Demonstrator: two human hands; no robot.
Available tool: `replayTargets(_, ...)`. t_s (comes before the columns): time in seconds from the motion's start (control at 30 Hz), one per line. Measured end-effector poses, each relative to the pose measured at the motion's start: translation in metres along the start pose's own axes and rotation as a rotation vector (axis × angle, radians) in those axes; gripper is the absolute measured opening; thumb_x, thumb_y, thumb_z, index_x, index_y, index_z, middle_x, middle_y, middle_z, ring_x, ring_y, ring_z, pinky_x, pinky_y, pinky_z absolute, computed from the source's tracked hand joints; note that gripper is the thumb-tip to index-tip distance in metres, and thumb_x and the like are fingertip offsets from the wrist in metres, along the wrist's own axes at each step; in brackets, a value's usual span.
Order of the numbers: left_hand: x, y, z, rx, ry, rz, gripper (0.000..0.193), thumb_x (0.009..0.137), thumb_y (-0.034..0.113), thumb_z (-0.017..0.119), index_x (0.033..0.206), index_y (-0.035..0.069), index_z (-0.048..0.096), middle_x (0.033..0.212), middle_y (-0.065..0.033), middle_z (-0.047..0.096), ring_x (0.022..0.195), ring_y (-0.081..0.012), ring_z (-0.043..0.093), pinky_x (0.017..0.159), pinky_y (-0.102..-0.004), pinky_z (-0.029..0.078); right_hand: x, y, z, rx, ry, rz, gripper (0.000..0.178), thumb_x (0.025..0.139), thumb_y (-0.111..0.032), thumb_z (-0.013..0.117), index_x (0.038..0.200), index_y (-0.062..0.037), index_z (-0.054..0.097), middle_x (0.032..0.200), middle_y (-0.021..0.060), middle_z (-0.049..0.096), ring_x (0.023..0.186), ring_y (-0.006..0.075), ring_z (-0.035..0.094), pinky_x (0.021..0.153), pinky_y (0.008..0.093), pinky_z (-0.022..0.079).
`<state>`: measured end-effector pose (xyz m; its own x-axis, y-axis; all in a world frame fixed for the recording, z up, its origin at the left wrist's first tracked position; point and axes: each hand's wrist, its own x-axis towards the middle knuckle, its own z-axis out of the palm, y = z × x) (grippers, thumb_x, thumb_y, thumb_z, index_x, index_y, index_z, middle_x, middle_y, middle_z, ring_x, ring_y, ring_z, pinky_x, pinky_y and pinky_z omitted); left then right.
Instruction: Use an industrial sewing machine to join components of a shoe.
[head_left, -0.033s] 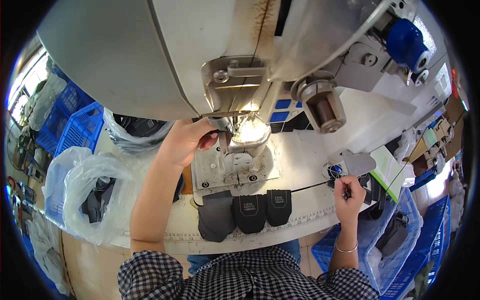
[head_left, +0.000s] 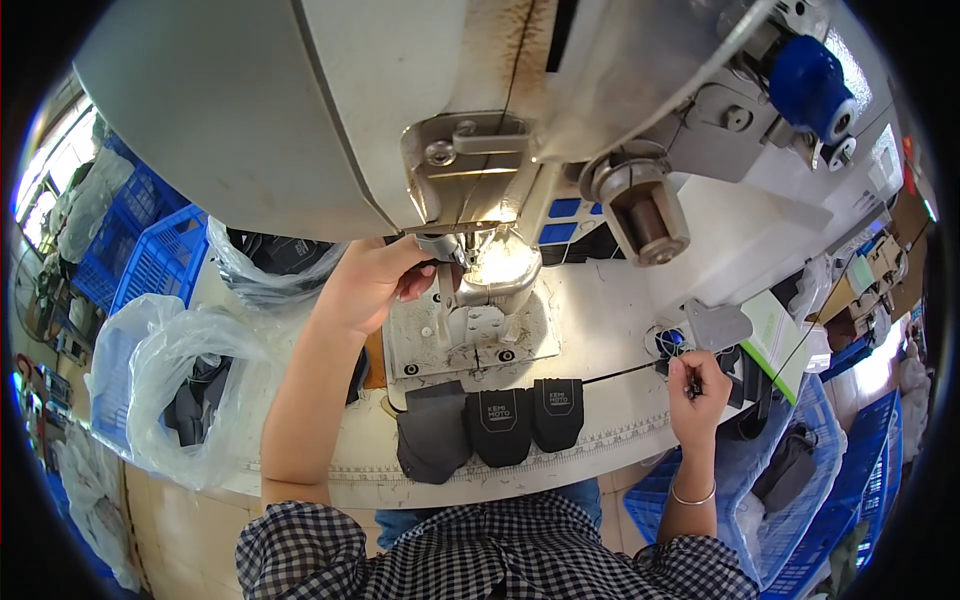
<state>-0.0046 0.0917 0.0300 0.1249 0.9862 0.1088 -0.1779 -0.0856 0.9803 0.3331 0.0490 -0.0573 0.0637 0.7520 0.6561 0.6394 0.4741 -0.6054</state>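
A large pale sewing machine (head_left: 250,120) fills the top of the view, its lit needle area (head_left: 490,265) above a metal plate (head_left: 420,345). My left hand (head_left: 375,280) reaches in beside the needle; its lower fingers are curled and its fingertips are hidden behind the machine's parts. My right hand (head_left: 697,385) is closed at the right side of the table, around something small and dark that I cannot make out. Between my arms lie a plain dark grey fabric piece (head_left: 432,435) and two black pouches (head_left: 500,425) in a row. A thin black strap (head_left: 620,374) runs from them toward my right hand.
Plastic-lined containers of dark pieces (head_left: 195,395) stand at the left, near blue crates (head_left: 165,255). At the right are a lined blue crate (head_left: 790,500) and a green-and-white box (head_left: 775,340). A printed ruler strip (head_left: 620,432) follows the table's front edge. A thread spool (head_left: 640,215) hangs above.
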Motion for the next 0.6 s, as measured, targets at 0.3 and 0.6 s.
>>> replayTargets(0.3, -0.006, 0.005, 0.006, 0.037, -0.005, 0.004, 0.011, 0.078, 0.011, 0.053, 0.078, 0.0, 0.054, 0.062, -0.0043, 0.049, 0.047, -0.0109, 0.045, 0.043, -0.0222, 0.032, 0.002, -0.027, 0.01, 0.177, -0.245, 0.212, 0.013, 0.074, -0.004, 0.061, 0.082, -0.0015, 0.052, 0.061, -0.0013, 0.048, 0.055, 0.0039, 0.038, 0.05, 0.0188, 0.032)
replayTargets(0.6, -0.054, -0.029, -0.029, 0.104, 0.08, 0.356, 0.01, 0.077, 0.0, 0.052, 0.07, 0.007, 0.052, 0.106, -0.0122, 0.054, 0.092, -0.0205, 0.054, 0.076, -0.0297, 0.047, 0.005, -0.07, 0.045, 0.603, -0.462, 0.123, 0.027, 0.076, -0.007, 0.063, 0.1, -0.0012, 0.052, 0.075, 0.0004, 0.05, 0.065, 0.0064, 0.042, 0.058, 0.0196, 0.035)
